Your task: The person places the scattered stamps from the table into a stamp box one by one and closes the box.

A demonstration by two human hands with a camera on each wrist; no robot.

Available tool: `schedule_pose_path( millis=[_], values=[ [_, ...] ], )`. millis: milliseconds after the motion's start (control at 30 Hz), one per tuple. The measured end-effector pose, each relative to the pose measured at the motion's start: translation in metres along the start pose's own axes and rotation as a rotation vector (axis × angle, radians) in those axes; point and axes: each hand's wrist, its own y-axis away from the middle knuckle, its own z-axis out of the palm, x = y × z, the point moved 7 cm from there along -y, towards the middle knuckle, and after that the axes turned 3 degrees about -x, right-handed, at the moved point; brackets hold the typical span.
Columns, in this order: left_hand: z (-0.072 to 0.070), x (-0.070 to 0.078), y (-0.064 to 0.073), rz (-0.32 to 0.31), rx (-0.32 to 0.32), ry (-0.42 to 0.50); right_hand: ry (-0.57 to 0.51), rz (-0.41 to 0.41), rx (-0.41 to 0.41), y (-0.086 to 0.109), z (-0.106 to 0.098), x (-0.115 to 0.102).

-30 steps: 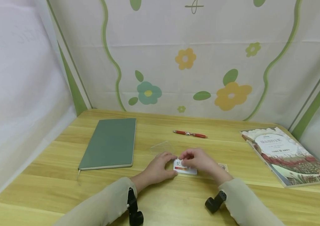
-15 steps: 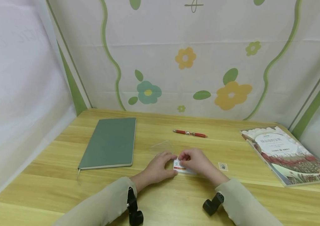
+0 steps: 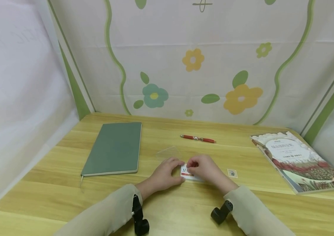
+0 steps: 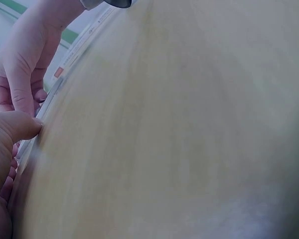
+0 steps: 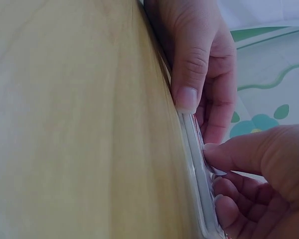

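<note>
A flat white case with a printed logo and a red-orange band lies on the table between the hands. My left hand holds its left end, thumb at the near edge and fingers at the far edge. Over the top of the case, my right hand pinches a thin sheet between thumb and forefinger, with the other fingers curled close to the case. Most of that sheet is hidden by the fingers. To the right lies a small stamp-like sticker with a picture on it.
A clear plastic lid lies just beyond the left hand. The red pen is farther back. On the left rests a green notebook, on the right an illustrated book. A flower-print curtain closes off the back.
My right hand has shifted slightly left over the case, so the stamp-like sticker now shows whole and less of the case does. The left hand keeps its place.
</note>
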Motion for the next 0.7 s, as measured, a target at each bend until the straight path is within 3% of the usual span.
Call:
schedule_pose_path(
  millis=[433,700],
  values=[
    [-0.0011,0.0003,0.0015,0.001,0.004,0.022,-0.011,-0.025,-0.021,-0.0013,-0.0005,0.0008],
    [0.0002,-0.0004,0.0006,-0.006,-0.006,0.017,-0.019,0.002,-0.005,0.0003,-0.0016,0.0017]
  ],
)
